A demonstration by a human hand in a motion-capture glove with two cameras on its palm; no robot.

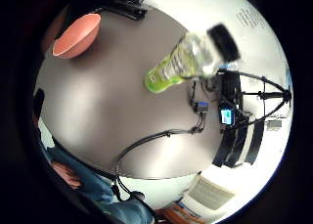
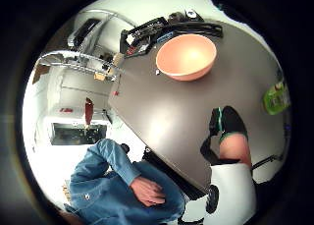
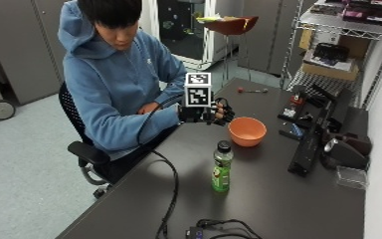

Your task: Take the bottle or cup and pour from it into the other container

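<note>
A clear bottle (image 3: pixel 221 172) with a green label and black cap stands upright on the dark table (image 3: pixel 277 199), capped. An orange bowl (image 3: pixel 246 131) sits farther along the table, empty as far as I can see. My gloved right hand (image 3: pixel 207 113) hovers above the table edge just beside the bowl, fingers relaxed, holding nothing, about a forearm's length from the bottle. In the little finger side palm view the bottle (image 1: pixel 188 62) is off to one side of the bowl (image 1: pixel 77 35). The thumb side palm view shows the bowl (image 2: pixel 186 56) and only the edge of the bottle (image 2: pixel 275 98).
A black cable (image 3: pixel 173 189) runs across the table to a small box (image 3: pixel 207 230) at its near edge. Black devices and a stapler-like tool (image 3: pixel 310 144) line the wall side beyond the bowl. A wire shelf (image 3: pixel 340 45) stands behind. The bare left hand (image 2: pixel 147 190) rests in the lap.
</note>
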